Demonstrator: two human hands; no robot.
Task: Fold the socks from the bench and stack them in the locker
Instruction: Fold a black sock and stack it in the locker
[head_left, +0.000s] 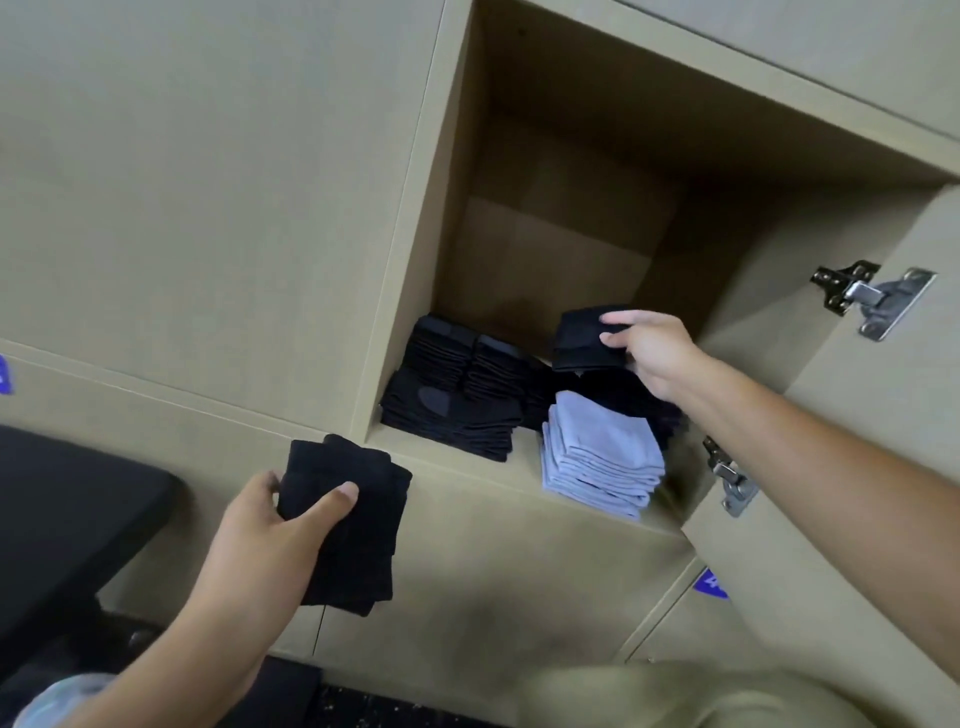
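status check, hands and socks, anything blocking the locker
Right hand holds a folded black sock inside the locker. Left hand grips folded black socks outside. Door open, nothing blocking.

Plain beige board locker (405, 291). Inside the locker, black folded socks (452, 410) and pale lilac-grey folded socks (602, 457), all unpatterned. Left of the locker, black padded bench (67, 509). Silver metal hinges (878, 301) on its door.

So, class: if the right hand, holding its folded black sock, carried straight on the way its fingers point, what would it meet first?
The right hand points left and inward, its black sock leading. The first thing in that line is probably the tall stack of black socks at the locker's left, though depth is unclear.
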